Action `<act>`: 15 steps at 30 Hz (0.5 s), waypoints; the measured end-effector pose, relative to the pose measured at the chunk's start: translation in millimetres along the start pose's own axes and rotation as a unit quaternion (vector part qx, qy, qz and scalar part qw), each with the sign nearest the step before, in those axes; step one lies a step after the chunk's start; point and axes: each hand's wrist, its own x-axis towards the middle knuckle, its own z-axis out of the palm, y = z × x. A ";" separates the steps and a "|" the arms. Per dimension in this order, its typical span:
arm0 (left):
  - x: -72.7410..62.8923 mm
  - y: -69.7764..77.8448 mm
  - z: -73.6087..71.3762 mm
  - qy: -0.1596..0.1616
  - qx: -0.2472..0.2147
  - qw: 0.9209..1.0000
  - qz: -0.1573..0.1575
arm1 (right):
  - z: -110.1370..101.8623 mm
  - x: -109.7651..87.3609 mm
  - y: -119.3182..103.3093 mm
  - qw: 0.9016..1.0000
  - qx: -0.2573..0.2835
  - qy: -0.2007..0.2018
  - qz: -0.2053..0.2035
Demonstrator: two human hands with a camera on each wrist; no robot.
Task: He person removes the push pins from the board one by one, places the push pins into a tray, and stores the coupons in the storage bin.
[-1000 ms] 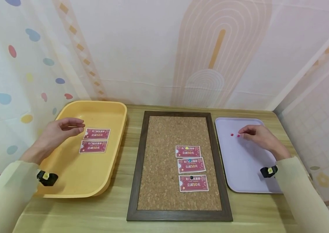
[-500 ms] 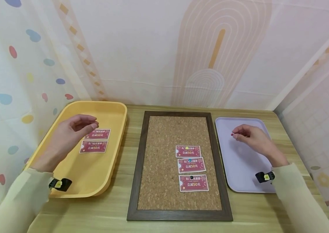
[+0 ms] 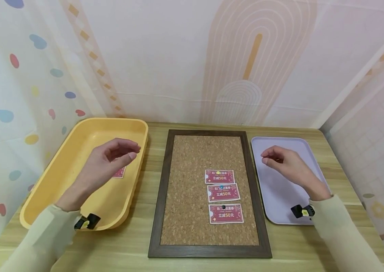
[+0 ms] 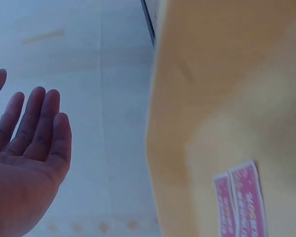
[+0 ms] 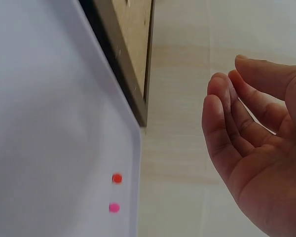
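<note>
Left of corkboard point(image 3: 188, 162): left hand point(image 3: 105, 160) loose-fingered, empty, near coupons point(image 4: 249, 202) | right of it: right hand point(image 3: 286, 163) likewise, near pins point(image 5: 117, 178) | I'd say between pinnings; fine pinch needed next

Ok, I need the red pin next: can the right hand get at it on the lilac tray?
Probably yes: the right hand hovers over the lilac tray, its fingers look empty, and nothing visible covers the red pin.

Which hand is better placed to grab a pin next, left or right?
Right, I'd say: the right hand is over the lilac tray, where a red pin and a pink pin lie. The left hand is over the yellow tray, across the corkboard.
</note>
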 end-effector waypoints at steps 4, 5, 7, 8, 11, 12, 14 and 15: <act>0.5 10.4 12.8 -0.012 0.034 0.999 0.007 | 7.7 1.4 -6.3 1.000 0.005 0.003 -0.009; 1.3 12.0 16.4 -0.015 0.041 0.999 0.021 | 9.8 1.8 -7.9 1.000 0.006 0.002 -0.012; 2.9 14.8 23.9 -0.019 0.056 0.997 0.045 | 14.2 2.4 -11.1 1.000 0.008 -0.001 -0.019; 3.7 16.0 27.7 -0.023 0.060 0.996 0.055 | 16.4 2.6 -12.8 1.000 0.007 -0.002 -0.022; 6.3 19.1 39.7 -0.031 0.065 0.995 0.075 | 22.9 3.7 -17.9 0.999 0.010 -0.008 -0.029; 6.9 20.2 43.9 -0.036 0.068 0.994 0.078 | 25.0 4.2 -19.6 0.999 0.010 -0.011 -0.032; 8.0 22.8 52.5 -0.046 0.064 0.993 0.084 | 29.0 5.1 -23.0 0.999 0.013 -0.015 -0.037; 8.3 24.4 56.7 -0.050 0.065 0.993 0.087 | 31.0 5.6 -24.7 0.999 0.016 -0.017 -0.040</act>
